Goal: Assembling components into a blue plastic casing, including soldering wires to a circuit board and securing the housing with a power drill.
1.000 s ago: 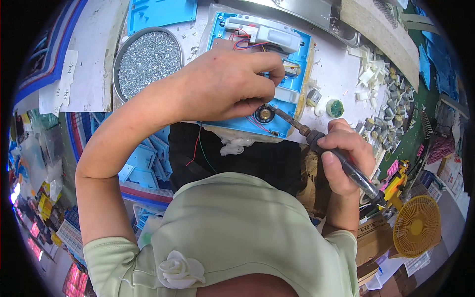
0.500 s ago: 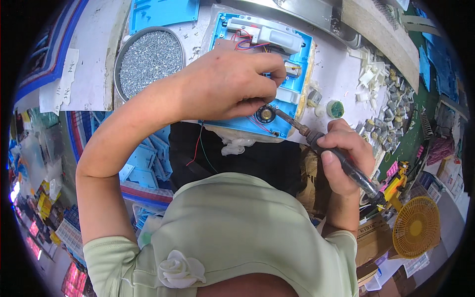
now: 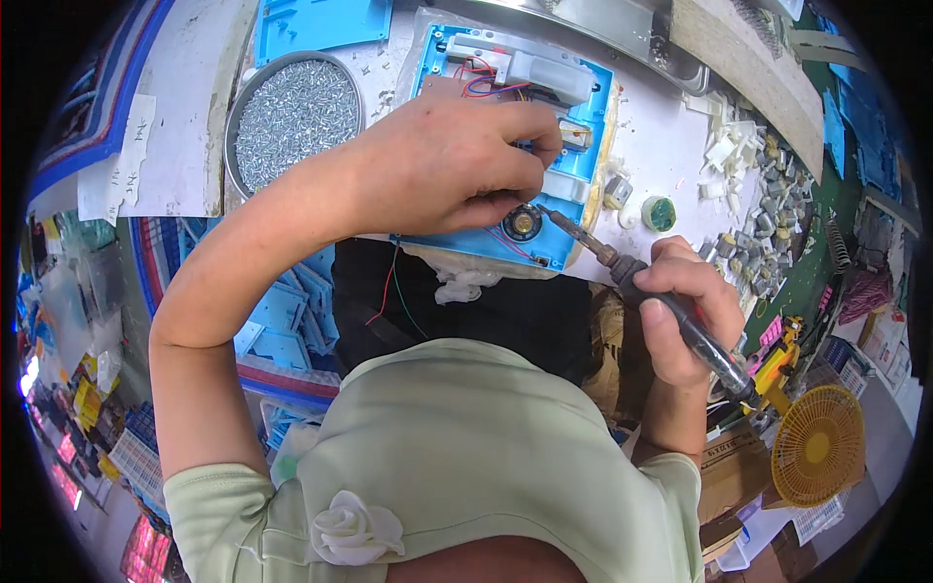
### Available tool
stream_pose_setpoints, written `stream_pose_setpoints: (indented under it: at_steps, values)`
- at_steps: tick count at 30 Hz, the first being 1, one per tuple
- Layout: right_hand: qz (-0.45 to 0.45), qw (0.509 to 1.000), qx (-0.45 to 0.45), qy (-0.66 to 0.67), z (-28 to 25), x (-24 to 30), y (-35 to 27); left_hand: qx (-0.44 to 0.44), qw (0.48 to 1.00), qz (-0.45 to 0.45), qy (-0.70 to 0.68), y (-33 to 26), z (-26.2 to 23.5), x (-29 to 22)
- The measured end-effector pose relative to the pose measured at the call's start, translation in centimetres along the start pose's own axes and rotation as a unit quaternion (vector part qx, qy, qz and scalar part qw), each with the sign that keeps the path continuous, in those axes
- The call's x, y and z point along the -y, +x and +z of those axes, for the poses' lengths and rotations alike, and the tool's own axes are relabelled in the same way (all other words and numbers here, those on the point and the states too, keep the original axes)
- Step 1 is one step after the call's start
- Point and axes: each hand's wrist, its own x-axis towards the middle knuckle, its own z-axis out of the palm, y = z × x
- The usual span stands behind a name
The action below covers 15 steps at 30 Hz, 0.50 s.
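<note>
A soldering iron [image 3: 595, 249] with a black handle is gripped in my right hand [image 3: 688, 309], its tip just right of a small round black speaker [image 3: 524, 224]. The speaker sits in the near part of an open light-blue plastic casing [image 3: 556, 255]. Over the casing reaches my left hand [image 3: 455, 160], its thumb and fingers pinched together close to the speaker's left. What they hold is hidden under the fingers. Thin red and blue wires [image 3: 478, 87] and a grey-white plastic housing [image 3: 552, 76] show at the casing's far side.
A round metal pan [image 3: 229, 146] of small screws stands left of the casing. To the right are a small tin of green material [image 3: 660, 213], white plastic parts [image 3: 721, 153] and piled small metal motors [image 3: 768, 228]. A metal tray [image 3: 622, 34] lies behind; a yellow fan [image 3: 816, 447] stands lower right.
The soldering iron has drawn back slightly to the right, its tip now apart from the speaker's edge. My right hand moved with it; my left hand stays in place.
</note>
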Motion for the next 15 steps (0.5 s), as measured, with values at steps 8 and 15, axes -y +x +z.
stream_pose_setpoints:
  at_steps: [8,15]
  values:
    - [0.003,1.0,-0.012,-0.003,-0.39,0.11,-0.25,0.009,1.0,-0.021,-0.007,-0.03,0.02,-0.19]
    - [-0.011,1.0,-0.013,0.004,-0.37,-0.17,-0.14,0.029,0.999,-0.028,-0.018,0.07,-0.32,-0.16]
